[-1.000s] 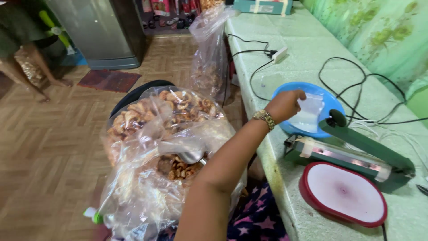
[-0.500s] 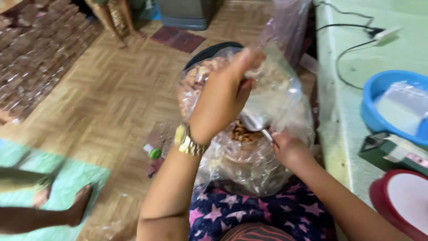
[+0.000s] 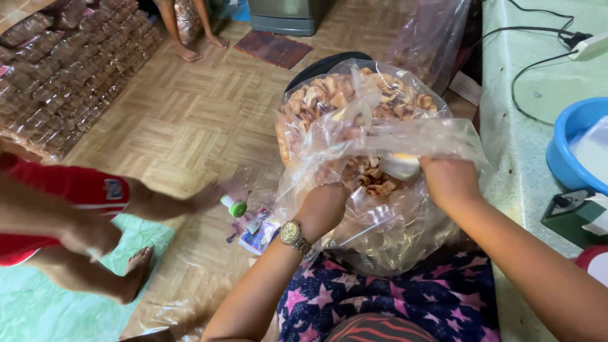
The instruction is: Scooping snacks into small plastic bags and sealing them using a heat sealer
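Clear plastic bag [image 3: 380, 190] of fried, curled, tan snack pieces [image 3: 345, 92], standing on the floor against the seated person's knees, just left of the green worktop [image 3: 519, 126]. The bag's upper film is gathered and pulled across its mouth. Left hand [image 3: 323, 209], with a gold wristwatch [image 3: 292, 234] at the wrist, is closed on a fold of the film at the bag's near left side. Right hand [image 3: 449, 180] is closed at the right edge of the opening, gripping the film together with a small pale object [image 3: 400, 166] whose kind cannot be told; it sits just above a darker heap of snack pieces [image 3: 370, 180] inside the bag.

Behind the bag, a dark round rim [image 3: 323, 63] shows, and a second clear bag [image 3: 430, 38] leans against the worktop. On the worktop: a blue bowl [image 3: 563, 152], black cables [image 3: 538, 63] and the corner of a green device [image 3: 567, 212].

On the parquet floor [image 3: 190, 114], a small white bottle with a green cap [image 3: 233, 206] lies near some scraps of wrapper [image 3: 256, 231]. Stacked packets [image 3: 69, 69] fill the far left. Another person in red shorts [image 3: 57, 202] crosses at the left, blurred; a further person's bare feet [image 3: 202, 47] stand at the top.
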